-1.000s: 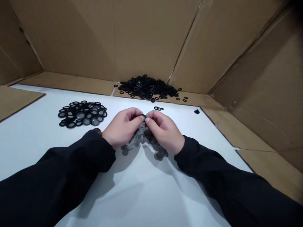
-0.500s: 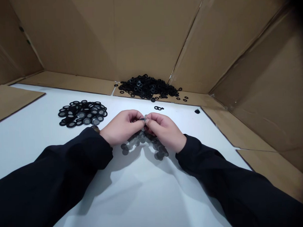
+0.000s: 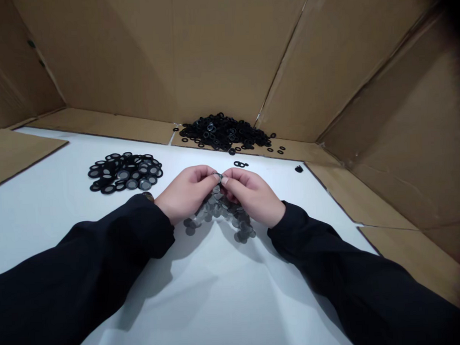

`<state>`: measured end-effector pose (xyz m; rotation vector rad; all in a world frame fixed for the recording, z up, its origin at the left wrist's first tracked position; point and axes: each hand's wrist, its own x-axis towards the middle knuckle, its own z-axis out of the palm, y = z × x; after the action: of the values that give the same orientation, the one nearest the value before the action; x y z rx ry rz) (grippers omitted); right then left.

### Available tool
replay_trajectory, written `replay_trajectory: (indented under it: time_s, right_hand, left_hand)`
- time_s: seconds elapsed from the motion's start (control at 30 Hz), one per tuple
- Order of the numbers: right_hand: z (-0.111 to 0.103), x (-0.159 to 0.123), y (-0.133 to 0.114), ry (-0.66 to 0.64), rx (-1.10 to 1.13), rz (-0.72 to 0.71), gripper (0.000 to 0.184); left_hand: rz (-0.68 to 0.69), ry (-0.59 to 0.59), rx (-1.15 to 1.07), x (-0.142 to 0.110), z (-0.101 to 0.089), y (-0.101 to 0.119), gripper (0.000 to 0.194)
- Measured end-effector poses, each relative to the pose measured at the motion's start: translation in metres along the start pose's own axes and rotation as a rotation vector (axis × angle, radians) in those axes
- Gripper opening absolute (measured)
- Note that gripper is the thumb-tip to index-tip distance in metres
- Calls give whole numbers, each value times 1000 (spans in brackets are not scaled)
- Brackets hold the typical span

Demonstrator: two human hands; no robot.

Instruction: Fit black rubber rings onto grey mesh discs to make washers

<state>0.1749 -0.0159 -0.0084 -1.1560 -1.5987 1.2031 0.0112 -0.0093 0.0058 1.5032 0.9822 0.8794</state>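
My left hand (image 3: 191, 191) and my right hand (image 3: 251, 194) meet fingertip to fingertip near the middle of the white table. Between them they pinch a small black ring (image 3: 218, 177), mostly covered by thumbs and fingers. Whether a disc sits inside it is hard to see. Under and between the hands lies a loose spread of thin grey mesh-like discs (image 3: 216, 208). Left of my left hand is a heap of black rings with grey discs in their centres (image 3: 131, 185).
A big pile of black rings (image 3: 221, 132) lies against the back cardboard wall (image 3: 218, 57). A few loose rings (image 3: 239, 164) lie just beyond my hands. A small dark piece (image 3: 298, 169) is at the right. Cardboard strips (image 3: 367, 208) edge the white table (image 3: 226, 293).
Both hands stay together over the grey discs. The pinched ring tilted and turned between the fingertips, with small shifts of the hands. The piles look unchanged.
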Motion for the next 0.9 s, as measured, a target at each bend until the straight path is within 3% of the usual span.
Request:
replay_trajectory:
  time_s: [0.23, 0.33, 0.47, 0.57, 0.9]
  right_hand:
    - [6, 1, 3, 86, 78, -86, 22]
    - [3, -1, 2, 115, 5, -98, 17]
    - [-1, -3, -1, 40, -83, -78, 11]
    - [-1, -4, -3, 15, -87, -81, 9]
    - [3, -2, -3, 129, -167, -103, 8]
  left_hand:
    - [27, 95, -20, 2, 3, 0, 20]
    - [3, 45, 67, 2, 0, 1, 16]
    - [-9, -50, 193, 1, -4, 2, 13]
    - [34, -51, 220, 1, -6, 2, 13]
    - [90, 8, 249, 2, -1, 3, 17]
